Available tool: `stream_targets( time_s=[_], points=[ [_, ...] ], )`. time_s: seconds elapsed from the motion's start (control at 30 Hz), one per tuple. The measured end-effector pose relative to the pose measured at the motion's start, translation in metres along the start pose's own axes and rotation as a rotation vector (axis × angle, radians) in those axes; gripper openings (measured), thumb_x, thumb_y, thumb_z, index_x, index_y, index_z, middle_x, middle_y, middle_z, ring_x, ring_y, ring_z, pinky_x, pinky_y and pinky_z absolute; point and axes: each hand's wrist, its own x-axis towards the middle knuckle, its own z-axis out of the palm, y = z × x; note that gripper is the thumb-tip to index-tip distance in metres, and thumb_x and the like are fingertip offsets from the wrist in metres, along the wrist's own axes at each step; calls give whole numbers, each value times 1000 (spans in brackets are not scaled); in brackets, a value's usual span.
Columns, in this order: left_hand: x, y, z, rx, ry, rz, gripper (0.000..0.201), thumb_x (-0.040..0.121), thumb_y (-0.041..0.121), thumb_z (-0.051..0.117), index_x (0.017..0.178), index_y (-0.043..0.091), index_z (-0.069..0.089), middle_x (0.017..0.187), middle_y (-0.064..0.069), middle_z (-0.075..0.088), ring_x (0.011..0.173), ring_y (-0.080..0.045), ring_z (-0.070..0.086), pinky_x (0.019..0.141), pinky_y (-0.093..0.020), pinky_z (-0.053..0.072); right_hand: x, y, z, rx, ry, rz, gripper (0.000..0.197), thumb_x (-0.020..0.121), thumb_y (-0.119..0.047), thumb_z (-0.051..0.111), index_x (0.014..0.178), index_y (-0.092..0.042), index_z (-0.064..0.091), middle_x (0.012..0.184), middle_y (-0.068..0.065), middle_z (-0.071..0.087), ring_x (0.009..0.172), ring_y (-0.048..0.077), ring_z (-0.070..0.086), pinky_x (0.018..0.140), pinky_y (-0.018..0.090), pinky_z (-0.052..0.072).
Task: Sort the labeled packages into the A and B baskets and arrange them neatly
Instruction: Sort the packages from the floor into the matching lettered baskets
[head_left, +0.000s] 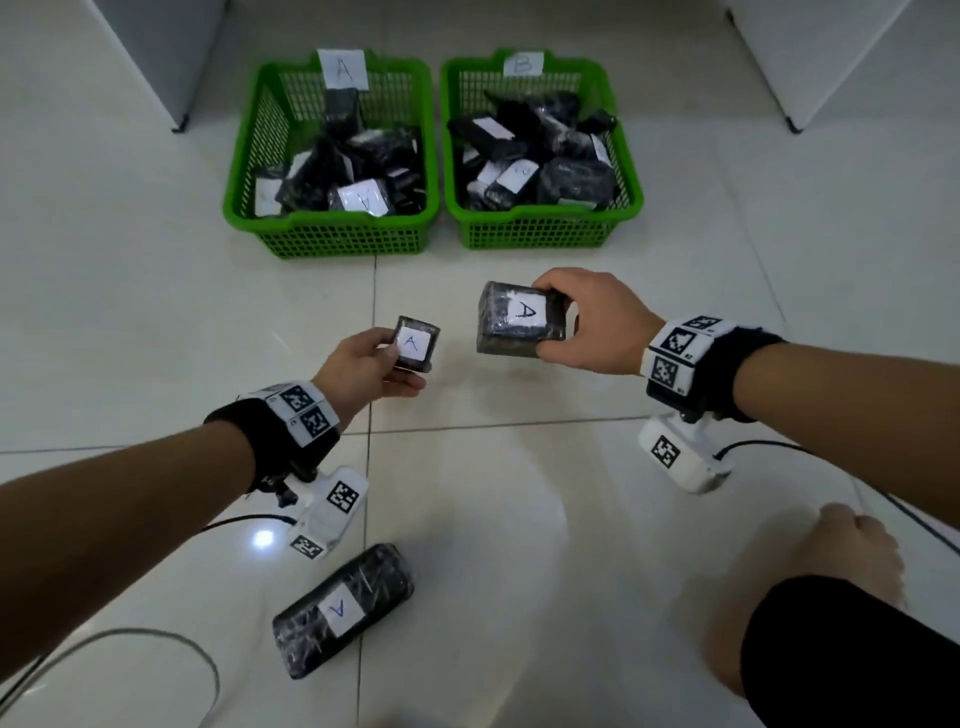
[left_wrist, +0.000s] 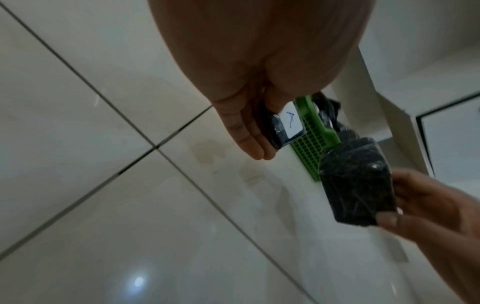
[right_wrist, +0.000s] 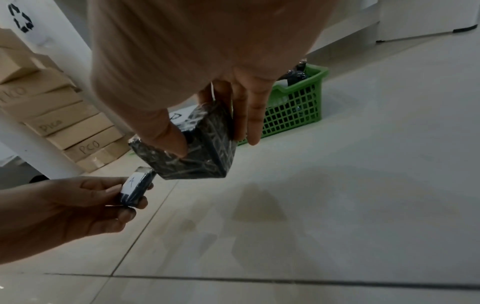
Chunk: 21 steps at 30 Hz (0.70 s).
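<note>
White glossy floor tiles (head_left: 519, 519) carry everything: basket A (head_left: 244, 171) on the left, basket B (head_left: 631, 171) touching it on the right, both already heaped with black wrapped packages. Your left hand (head_left: 363, 371) pinches a small package (head_left: 414, 344) labeled A between thumb and fingers, and your right hand (head_left: 597, 327) clamps a larger A package (head_left: 519, 322) across its short sides; both are held above the floor, short of the baskets. Carry both to basket A, not the nearer basket B, which sits straight ahead of your right hand. Its pile looks loose and tilted, so I'd lower each package flat into a gap, label up, rather than dropping it. Place the larger one first and the small one beside it. A third A package (head_left: 343, 610) lies on the floor near your left forearm, yet to be sorted.
</note>
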Motion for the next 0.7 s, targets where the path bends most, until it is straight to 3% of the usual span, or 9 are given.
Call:
stream_targets(
  time_s=[0.13, 0.3, 0.47, 0.53, 0.6, 0.7],
  points=[
    [6, 20, -15, -131, 101, -16, 27, 103, 1, 36, 123, -10, 52, 105, -32, 65, 70, -28, 67, 68, -33, 60, 20, -10, 1, 4, 40, -73, 55, 65, -25, 81, 116, -16, 63, 103, -1, 64, 88, 18, 60, 70, 27, 47],
    [21, 49, -30, -194, 256, 67, 17, 99, 1, 45, 110, -4, 58, 95, -24, 67, 74, -26, 67, 71, -35, 58, 51, -27, -3, -24, 106, -133, 57, 68, -26, 79, 120, -16, 61, 109, -3, 55, 89, 14, 57, 72, 26, 47],
    [61, 89, -70, 106, 447, 331, 16, 97, 8, 57, 111, 3, 63, 96, -13, 69, 83, -26, 68, 70, -29, 60, 106, -44, -11, 3, 212, -147, 65, 75, -33, 77, 133, -9, 58, 120, -2, 48, 99, 16, 57, 87, 31, 50],
    [81, 106, -91, 208, 528, 412, 25, 95, 13, 59, 119, 19, 56, 95, -8, 71, 82, -25, 71, 70, -37, 61, 135, -49, -15, 27, 247, -121, 67, 79, -35, 78, 137, -9, 56, 121, 1, 51, 102, 18, 58, 89, 31, 49],
    [100, 119, -105, 313, 595, 453, 31, 94, 14, 55, 117, 33, 49, 90, -6, 71, 74, -23, 70, 63, -35, 58, 164, -54, -16, 34, 271, -103, 68, 83, -37, 76, 141, -12, 52, 125, 3, 55, 109, 21, 58, 93, 32, 49],
    [132, 132, -119, 472, 677, 456, 23, 94, 13, 52, 109, 30, 56, 84, -6, 71, 70, -25, 67, 61, -33, 54, 208, -58, -13, 37, 295, -77, 60, 86, -41, 73, 138, -20, 51, 126, 2, 62, 111, 22, 61, 94, 36, 51]
  ],
)
